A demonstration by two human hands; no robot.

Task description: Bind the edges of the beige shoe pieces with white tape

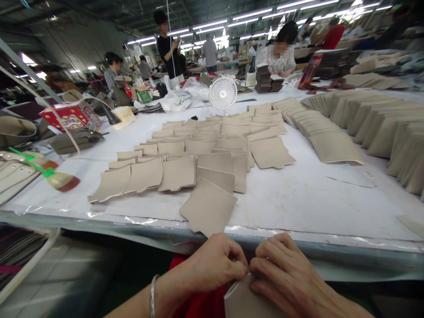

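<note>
A folded beige piece (253, 300) is at the bottom centre, in front of the table's near edge. My left hand (217, 260), with a silver bangle at the wrist, pinches the top corner of this piece. Against its upper edge, my right hand (285, 269) is closed with curled fingers, close beside the left fingertips. Just beyond my hands, a loose beige piece (210, 205) lies at the table's near edge, its lower corner reaching the rim. Rows of similar beige pieces (177, 172) overlap behind it.
The white table (298, 203) carries long fanned stacks of beige pieces (374, 119) at right. Two bottles with green nozzles (64, 181) lie at left. Farther back are a white fan (222, 93), a red box (71, 115) and several people, one standing in black (168, 55).
</note>
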